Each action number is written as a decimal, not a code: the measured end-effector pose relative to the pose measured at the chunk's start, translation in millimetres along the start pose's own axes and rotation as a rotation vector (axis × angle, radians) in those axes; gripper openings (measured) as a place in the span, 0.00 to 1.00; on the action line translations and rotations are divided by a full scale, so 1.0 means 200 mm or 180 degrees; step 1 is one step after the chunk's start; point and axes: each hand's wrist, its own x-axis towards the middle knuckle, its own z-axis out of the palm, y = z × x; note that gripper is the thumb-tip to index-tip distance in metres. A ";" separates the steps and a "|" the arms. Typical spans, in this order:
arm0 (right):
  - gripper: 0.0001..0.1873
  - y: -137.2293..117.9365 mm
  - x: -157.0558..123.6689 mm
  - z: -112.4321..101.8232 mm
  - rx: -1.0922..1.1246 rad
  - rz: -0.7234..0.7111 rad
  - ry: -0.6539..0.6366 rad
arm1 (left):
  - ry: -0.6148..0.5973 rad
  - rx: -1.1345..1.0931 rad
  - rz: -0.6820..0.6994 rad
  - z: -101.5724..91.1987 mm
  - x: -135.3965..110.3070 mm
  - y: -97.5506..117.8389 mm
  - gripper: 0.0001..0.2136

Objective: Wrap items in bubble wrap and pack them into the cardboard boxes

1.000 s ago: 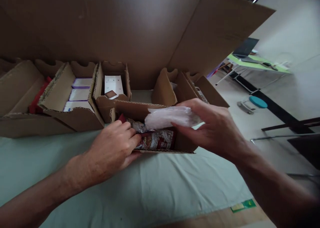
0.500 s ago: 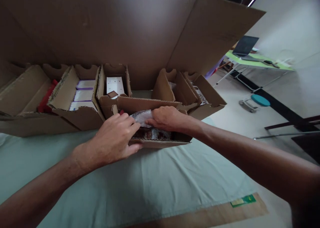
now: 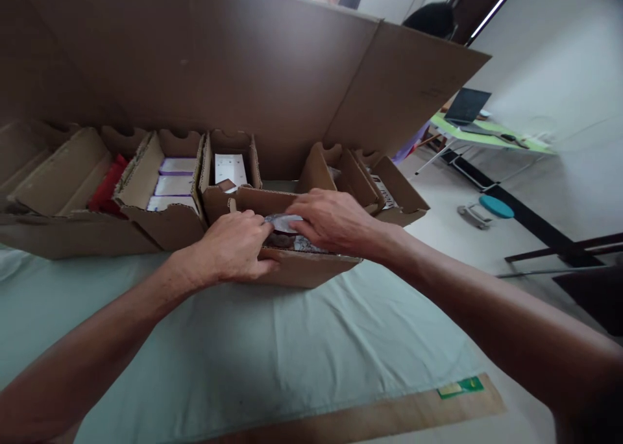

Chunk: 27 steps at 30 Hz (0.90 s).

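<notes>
A brown cardboard bin (image 3: pixel 302 269) stands in front of a row of similar bins on a pale green cloth. My left hand (image 3: pixel 236 246) is closed over its left end, thumb on the outside of the front wall and fingers over the edge. Over the bin's opening, my right hand (image 3: pixel 335 220) is closed on a clear plastic packet (image 3: pixel 283 223), which reaches across to my left fingertips. Beneath the packet lie more plastic-wrapped items (image 3: pixel 306 244), mostly hidden by the wall and my right hand.
Neighbouring bins hold white boxes with purple edges (image 3: pixel 175 185), a white box with dots (image 3: pixel 230 170) and something red (image 3: pixel 109 184). A large cardboard panel (image 3: pixel 272 74) rises behind. At right are a table with a laptop (image 3: pixel 467 106) and a blue-topped stool (image 3: pixel 496 206).
My view has shifted, showing more above the cardboard panel. The front bin's outer wall shows more now and its contents less. My right hand has moved a little, still on the packet.
</notes>
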 end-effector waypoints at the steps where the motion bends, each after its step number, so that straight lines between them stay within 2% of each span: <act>1: 0.17 0.00 0.00 0.01 0.0188 -0.0219 -0.0068 | 0.0009 0.0007 0.0001 0.01 0.00 0.00 0.16; 3: 0.19 0.00 0.02 0.02 0.0561 -0.0398 -0.0344 | 0.0076 -0.0031 0.0028 0.01 0.00 -0.01 0.17; 5: 0.21 0.02 0.01 0.00 0.0811 -0.0335 -0.0349 | 0.0320 -0.0165 0.0139 0.00 -0.02 -0.02 0.20; 8: 0.21 0.03 -0.13 -0.09 0.1015 -0.0167 0.0347 | 0.1116 -0.0513 0.0295 -0.06 -0.14 -0.04 0.22; 9: 0.20 0.03 -0.22 -0.11 0.1104 -0.0034 0.0621 | 0.1423 -0.0684 0.0220 -0.06 -0.20 -0.04 0.21; 11: 0.18 0.03 -0.42 -0.10 0.1370 0.0353 0.1049 | 0.1931 -0.1152 -0.0247 -0.03 -0.33 -0.05 0.18; 13: 0.17 0.02 -0.61 0.01 0.1696 0.0816 0.1297 | 0.2156 -0.1761 -0.0974 0.08 -0.44 -0.05 0.18; 15: 0.17 0.02 -0.72 0.21 0.2126 0.1276 0.1421 | 0.1992 -0.2379 -0.1564 0.24 -0.50 -0.05 0.24; 17: 0.20 0.00 -0.72 0.44 0.2527 0.1558 0.1501 | 0.1688 -0.2926 -0.1855 0.40 -0.49 -0.05 0.31; 20: 0.31 -0.05 -0.58 0.69 0.3078 0.1656 0.1618 | 0.1440 -0.3624 -0.1741 0.55 -0.40 -0.02 0.37; 22: 0.34 -0.10 -0.47 0.75 0.3438 0.1604 0.1738 | 0.1469 -0.3936 -0.1496 0.56 -0.32 0.03 0.38; 24: 0.34 -0.14 -0.41 0.76 0.3694 0.1546 0.1894 | 0.1648 -0.4084 -0.1394 0.55 -0.28 0.09 0.36; 27: 0.32 -0.22 -0.48 0.75 0.3657 0.1561 0.1998 | 0.1928 -0.4079 -0.1465 0.54 -0.33 0.21 0.31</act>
